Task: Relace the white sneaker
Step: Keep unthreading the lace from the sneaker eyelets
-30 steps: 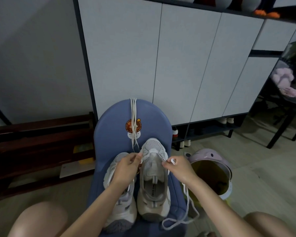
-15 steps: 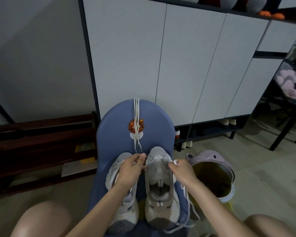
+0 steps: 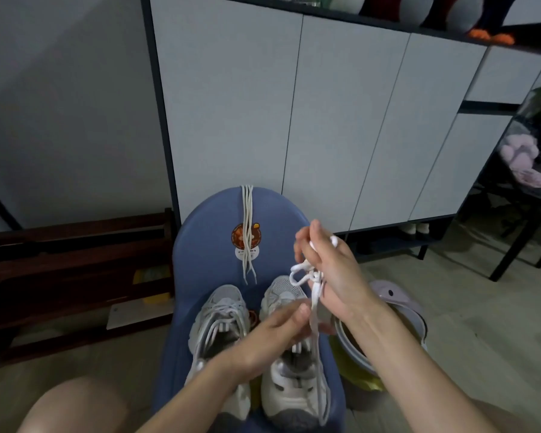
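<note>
Two white sneakers stand side by side on a blue seat [image 3: 200, 245], toes away from me. The left sneaker [image 3: 219, 320] is laced. The right sneaker [image 3: 291, 389] has an open throat, and a white lace [image 3: 314, 307] rises from it. My right hand [image 3: 331, 270] is raised above the toe and holds a bunched loop of that lace. My left hand [image 3: 278, 332] hovers over the right sneaker and pinches the hanging strand below. A spare white lace [image 3: 247, 232] hangs folded over the seat's back.
A pale lilac bin [image 3: 388, 310] with a yellow liner stands right of the seat. White cabinet doors [image 3: 341, 120] rise behind. A dark wooden rack [image 3: 75, 260] lies at the left. A black table leg [image 3: 519, 239] stands at the right. My knees show at the bottom corners.
My right hand has lifted from the sneaker's toe, drawing the lace up in a bunch. My left hand has shifted right from between the sneakers onto the hanging strand.
</note>
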